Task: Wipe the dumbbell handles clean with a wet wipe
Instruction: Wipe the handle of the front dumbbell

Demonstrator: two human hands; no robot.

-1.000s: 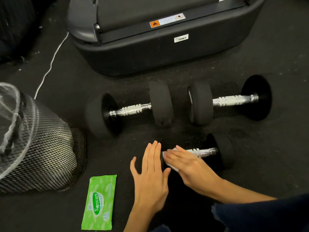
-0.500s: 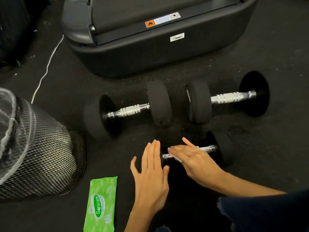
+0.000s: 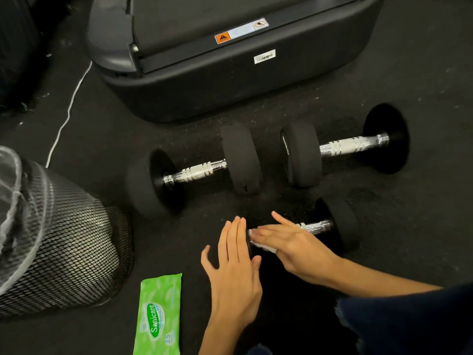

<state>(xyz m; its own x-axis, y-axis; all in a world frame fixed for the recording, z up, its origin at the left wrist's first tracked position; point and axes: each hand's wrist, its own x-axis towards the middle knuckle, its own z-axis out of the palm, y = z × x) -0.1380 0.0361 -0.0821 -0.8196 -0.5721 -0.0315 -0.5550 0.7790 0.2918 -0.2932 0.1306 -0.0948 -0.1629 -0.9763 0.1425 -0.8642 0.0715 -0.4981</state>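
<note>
- Two larger black dumbbells with knurled chrome handles, at twelve o'clock (image 3: 194, 172) and two o'clock (image 3: 345, 146), lie untouched, probably next.
- Small black dumbbell with chrome handle (image 3: 317, 226) lies at five o'clock.
- Left hand (image 3: 235, 260), fingers flat together, braces its near weight.
- Right hand (image 3: 289, 242) presses the white wet wipe (image 3: 263, 245) against the handle, having slid back from the far end to the left end: another pass.

Bare floor (image 3: 409, 239) lies open at three o'clock of the near dumbbell (image 3: 335, 226); two dumbbells (image 3: 194, 172) bar twelve; mesh bin (image 3: 64, 239) blocks nine.
</note>
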